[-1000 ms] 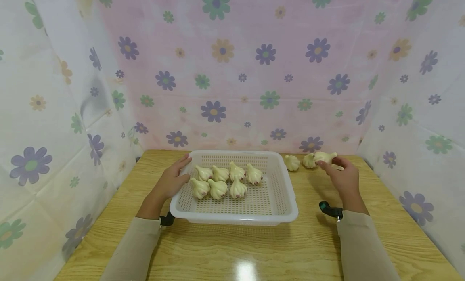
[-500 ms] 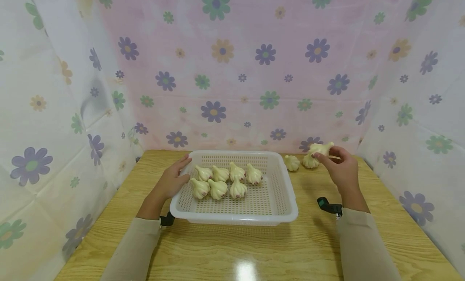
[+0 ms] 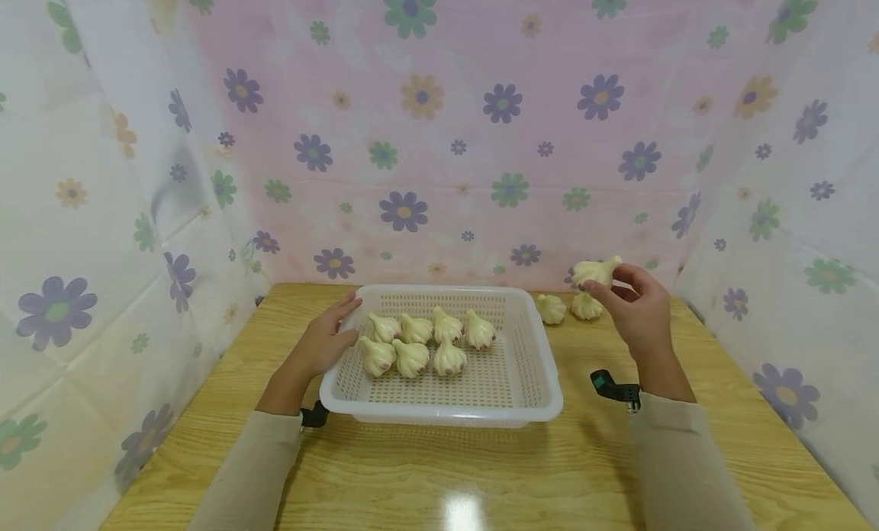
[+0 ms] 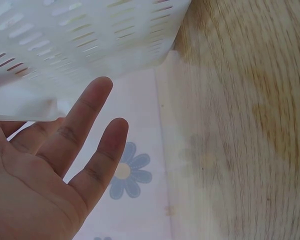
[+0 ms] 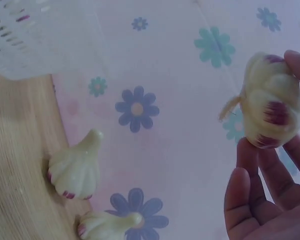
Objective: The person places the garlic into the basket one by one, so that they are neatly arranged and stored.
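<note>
My right hand [image 3: 642, 310] pinches a pale garlic bulb [image 3: 596, 272], holding it above the table at the back right. In the right wrist view that garlic bulb [image 5: 272, 102] shows purple patches and sits between thumb and fingertips. Below it, two more garlic bulbs stand on the table: a left one [image 3: 552, 308] and a right one [image 3: 586, 307]. My left hand [image 3: 324, 340] rests on the left rim of a white plastic basket [image 3: 446, 413], its thumb over the rim. Straight fingers [image 4: 97, 165] show in the left wrist view. Several garlic bulbs [image 3: 413, 358] lie inside the basket.
The wooden table [image 3: 405, 477] runs up to a flower-printed cloth [image 3: 453, 233] at the back and both sides. A black wrist mount [image 3: 616, 387] juts from the right sleeve.
The right hand has raised its garlic bulb and moved it slightly left, uncovering the bulb behind it. The left hand and basket stay where they were.
</note>
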{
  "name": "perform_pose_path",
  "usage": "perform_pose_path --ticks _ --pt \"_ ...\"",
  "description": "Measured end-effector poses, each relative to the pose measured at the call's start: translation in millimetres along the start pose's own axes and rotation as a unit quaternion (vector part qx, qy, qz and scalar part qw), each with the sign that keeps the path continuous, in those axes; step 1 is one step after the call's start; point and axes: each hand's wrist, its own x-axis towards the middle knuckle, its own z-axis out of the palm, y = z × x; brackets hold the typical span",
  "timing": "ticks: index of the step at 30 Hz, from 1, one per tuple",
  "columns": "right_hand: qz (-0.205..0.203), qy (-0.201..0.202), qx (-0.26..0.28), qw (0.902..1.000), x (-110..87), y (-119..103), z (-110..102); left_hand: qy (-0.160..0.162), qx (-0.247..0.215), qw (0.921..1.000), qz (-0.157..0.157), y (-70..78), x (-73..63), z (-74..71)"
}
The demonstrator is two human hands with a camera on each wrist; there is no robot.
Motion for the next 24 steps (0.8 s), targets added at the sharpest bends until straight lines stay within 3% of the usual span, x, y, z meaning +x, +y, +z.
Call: perform_pose_path --ticks 4,10,19,24 --pt "-0.018 -0.048 -0.05 0.9974 0.2 -12.1 8.2 -0.001 -0.003 1.0 0.0 1.1 0.0 0.2" --pt "-0.054 -0.128 -0.115 0.9836 7.6 -37.2 28.9 0.002 -0.001 1.0 0.003 0.7 -0.9 -1.5" --pt "-0.103 -0.223 -0.156 0.9567 14.0 -60.0 65.7 0.001 0.006 1.0 0.001 1.3 -0.7 -2.9" --pt "-0.103 -0.265 -0.169 0.9438 16.4 -69.6 82.3 0.003 0.005 1.0 -0.001 0.5 -0.7 -1.9"
